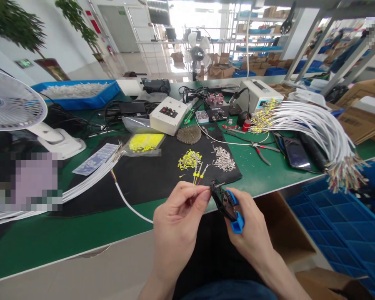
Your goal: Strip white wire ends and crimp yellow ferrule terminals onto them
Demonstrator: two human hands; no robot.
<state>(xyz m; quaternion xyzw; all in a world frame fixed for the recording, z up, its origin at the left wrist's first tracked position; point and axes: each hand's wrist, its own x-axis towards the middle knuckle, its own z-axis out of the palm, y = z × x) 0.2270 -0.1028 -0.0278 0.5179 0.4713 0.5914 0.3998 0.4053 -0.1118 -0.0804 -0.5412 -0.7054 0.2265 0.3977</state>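
My right hand is wrapped round the blue handles of a crimping tool, its black jaws turned toward my left hand. With finger and thumb pinched at those jaws, my left hand holds a white cable, which runs in from the left. A thin metal terminal pokes out past the jaws; the wire between the fingertips is mostly hidden. Just beyond my left fingers, several wire ends with yellow sleeves stick up. Behind them lie a pile of yellow-sleeved terminals and a pile of bare metal terminals.
A black mat covers part of the green bench. White cable bundles lie left and right. A white fan, a bag of yellow sleeves, a control box, red-handled cutters and a phone stand around.
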